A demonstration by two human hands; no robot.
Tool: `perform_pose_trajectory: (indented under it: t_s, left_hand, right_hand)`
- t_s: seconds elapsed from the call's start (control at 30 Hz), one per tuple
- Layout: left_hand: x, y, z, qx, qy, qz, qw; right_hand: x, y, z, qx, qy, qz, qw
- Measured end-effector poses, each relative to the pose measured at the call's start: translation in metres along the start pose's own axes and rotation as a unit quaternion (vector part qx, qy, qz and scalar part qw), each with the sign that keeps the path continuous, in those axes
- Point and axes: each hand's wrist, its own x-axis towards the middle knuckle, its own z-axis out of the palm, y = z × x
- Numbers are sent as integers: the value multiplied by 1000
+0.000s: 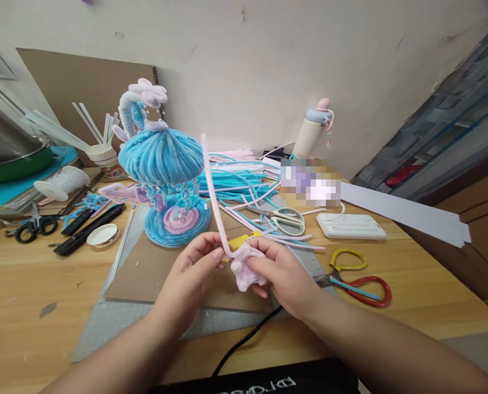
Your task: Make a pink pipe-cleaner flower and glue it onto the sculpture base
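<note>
My right grip (285, 273) pinches a pale pink fuzzy piece (244, 269) between thumb and fingers, and my left grip (192, 268) closes at the lower end of the pale pink strip (213, 191) that rises from it. I hold both above a brown board (141, 276) lying on a grey cutting mat (98, 325) on the desk (17, 306). Beyond stands a blue fuzzy model (161, 156), with red-and-yellow-handled scissors (385, 290) lying to my right.

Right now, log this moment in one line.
left hand: at base of pink stem | right hand: holding pink piece | blue model: standing beyond
</note>
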Motion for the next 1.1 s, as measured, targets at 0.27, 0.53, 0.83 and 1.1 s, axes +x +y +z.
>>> perform_pose_trajectory:
  t_s: [0.27,0.53,0.83,1.1]
  left_hand:
    - [-8,2,-3,51,-9,108,993]
    - [-7,4,-2,133,-2,118,984]
    - [-10,5,-2,216,-16,202,955]
    - [-11,2,-4,271,-29,241,932]
  right_hand:
    - [-8,-11,3,-20,-9,7,1000]
    - [-7,-10,-2,42,-51,62,996]
    - [-8,-13,-1,77,-46,66,994]
    - [-8,-11,-1,63,-29,64,996]
